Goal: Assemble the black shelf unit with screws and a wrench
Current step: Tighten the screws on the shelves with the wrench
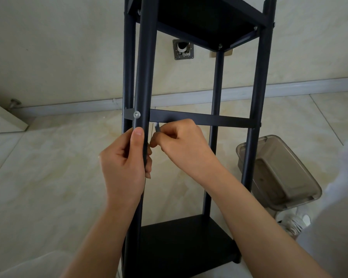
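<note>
The black shelf unit [257, 81] stands on the tiled floor with round posts, a top shelf and a bottom shelf [181, 241]. A flat black crossbar [201, 119] runs between the posts at mid height, where a silver screw [136, 114] sits in the near left post [146, 57]. My left hand [125, 165] grips that post just below the screw, thumb up along it. My right hand [181, 145] pinches a small thin metal wrench [156, 128] just right of the post, under the crossbar. Most of the wrench is hidden by my fingers.
A clear plastic container [277, 173] lies on the floor to the right of the shelf, with white items [293, 223] below it. A metal wall plate [183, 49] is on the wall behind. A white panel corner [2, 119] is at the far left.
</note>
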